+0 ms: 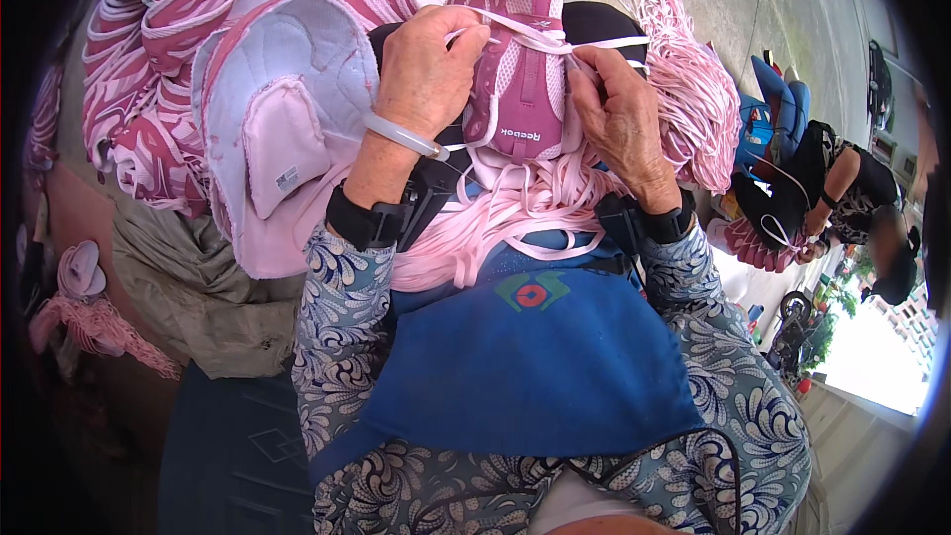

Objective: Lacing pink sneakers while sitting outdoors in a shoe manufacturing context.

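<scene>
A pink shoe upper (525, 89) with a mesh-trimmed tongue stands upright in front of me. A pale pink shoelace (543, 40) crosses its front, threaded near the far part of the tongue. My left hand (431, 69), closed at the upper's left side, pinches the lace between thumb and fingers. On the right side my right hand (619, 104) is closed too, its thumb and forefinger on the lace beside the tongue. A loose pile of pale pink laces (505, 218) lies on my lap beneath the upper, over a blue apron (515, 367).
At left sits a pale, open shoe upper (287, 129) with its lining showing, beside stacked pink uppers (158, 50). A thick bundle of pink laces (693, 99) hangs at right. Farther right, another person (842, 183) handles pink uppers near a blue chair (778, 109).
</scene>
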Demonstrator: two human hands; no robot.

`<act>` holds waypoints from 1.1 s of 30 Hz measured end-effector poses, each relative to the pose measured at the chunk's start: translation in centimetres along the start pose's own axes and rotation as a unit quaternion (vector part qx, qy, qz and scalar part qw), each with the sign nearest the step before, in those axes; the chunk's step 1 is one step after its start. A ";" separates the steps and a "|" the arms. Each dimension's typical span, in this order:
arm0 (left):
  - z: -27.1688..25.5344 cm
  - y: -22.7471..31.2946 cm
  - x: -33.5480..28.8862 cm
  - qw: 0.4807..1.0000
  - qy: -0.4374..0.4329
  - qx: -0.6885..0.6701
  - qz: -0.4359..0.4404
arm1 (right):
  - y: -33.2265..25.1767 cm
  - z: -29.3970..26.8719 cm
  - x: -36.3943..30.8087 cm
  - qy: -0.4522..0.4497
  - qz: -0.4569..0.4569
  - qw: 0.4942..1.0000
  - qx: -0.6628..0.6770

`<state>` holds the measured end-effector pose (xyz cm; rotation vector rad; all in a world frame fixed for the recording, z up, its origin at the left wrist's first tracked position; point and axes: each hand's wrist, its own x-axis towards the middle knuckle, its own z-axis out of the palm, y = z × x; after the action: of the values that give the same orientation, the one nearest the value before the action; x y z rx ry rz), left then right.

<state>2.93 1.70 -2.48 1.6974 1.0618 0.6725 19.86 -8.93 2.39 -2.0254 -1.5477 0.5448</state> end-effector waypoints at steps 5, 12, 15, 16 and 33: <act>1.0 0.6 0.3 0.995 0.043 0.027 0.084 | 0.5 0.0 0.4 0.011 -0.040 0.999 0.004; 0.9 0.3 0.5 0.994 0.059 0.051 0.080 | -1.6 -1.1 0.8 0.031 -0.200 0.946 -0.253; 1.8 0.2 0.3 0.988 0.067 0.064 0.123 | -1.4 -1.0 1.2 0.033 -0.241 0.920 -0.308; 2.1 0.1 0.2 0.988 0.057 0.080 0.119 | -1.3 -1.0 1.5 0.019 -0.262 0.900 -0.347; 1.0 -0.9 -2.3 0.941 0.064 0.230 0.241 | -5.1 3.7 0.7 -0.051 -0.117 0.984 0.122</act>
<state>2.39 -0.67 -3.57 2.3921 0.9427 0.8994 13.98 -6.66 2.70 -1.6309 -1.6617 0.7141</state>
